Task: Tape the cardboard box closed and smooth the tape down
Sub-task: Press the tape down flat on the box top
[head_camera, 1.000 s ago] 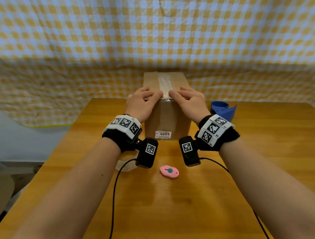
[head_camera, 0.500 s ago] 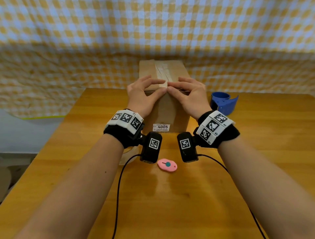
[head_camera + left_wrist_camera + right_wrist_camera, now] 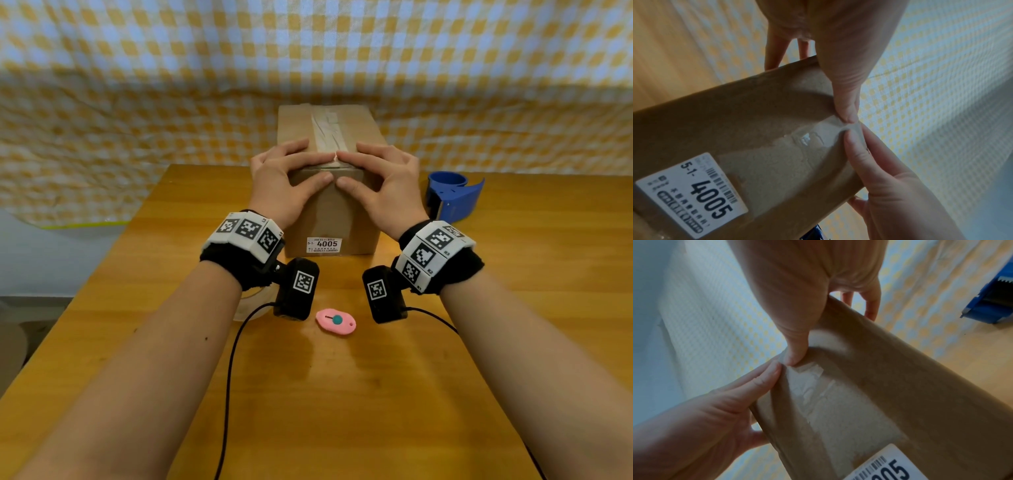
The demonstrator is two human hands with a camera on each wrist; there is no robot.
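A brown cardboard box (image 3: 329,212) with a "4005" label stands on the wooden table (image 3: 342,394). Wrinkled clear tape (image 3: 327,132) runs along its top seam and folds down onto the front face (image 3: 818,394). My left hand (image 3: 322,168) and right hand (image 3: 346,169) meet at the box's near top edge. Their fingers lie straight on the top. Both thumbs press the tape end on the front face, and the thumb tips nearly touch. The left wrist view shows the left thumb (image 3: 846,105) and the right thumb (image 3: 855,146) on the tape.
A blue tape dispenser (image 3: 452,195) stands to the right of the box. A pink box cutter (image 3: 335,321) lies on the table between my wrists. A clear tape roll (image 3: 246,305) is partly hidden under my left wrist. A yellow checked cloth (image 3: 308,68) hangs behind.
Both hands have slid toward me over the box's near top edge. The thumbs have come down onto the front face and moved together over the tape end.
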